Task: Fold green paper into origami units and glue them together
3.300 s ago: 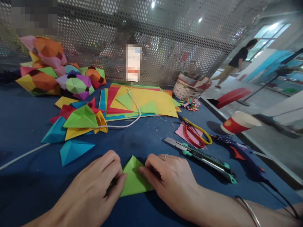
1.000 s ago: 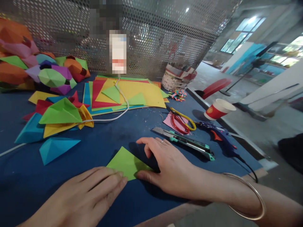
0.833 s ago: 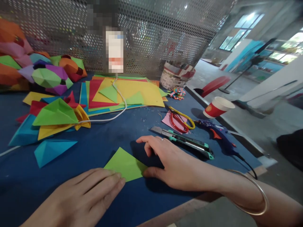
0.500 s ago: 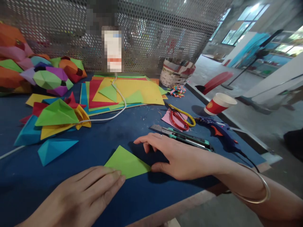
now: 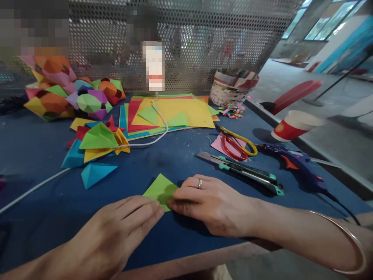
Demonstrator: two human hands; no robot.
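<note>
A small folded piece of green paper (image 5: 160, 188) lies on the blue tabletop in front of me. My left hand (image 5: 128, 217) rests over its left side, fingers straight and side by side, the tips pressing on the paper; the thumb is out of sight. At the right side, my right hand (image 5: 201, 202) pinches the paper's corner between thumb and fingers, which hide that corner. A ring is on this hand and a bangle on its wrist. Just beyond it lies a utility knife (image 5: 241, 171) with its blade out.
Scissors (image 5: 237, 144) lie on a pink paper piece, near a glue gun (image 5: 297, 163) and a paper cup (image 5: 294, 126). Coloured sheets (image 5: 186, 111) are stacked behind, crossed by a white cable (image 5: 145, 144). Folded paper pieces (image 5: 99, 138) and paper balls (image 5: 93, 102) sit left; a basket (image 5: 233, 87) stands behind.
My right hand has come down and left from beside the paper, and its fingers have closed on the right corner. My left hand stays on the paper. The view has turned slightly left.
</note>
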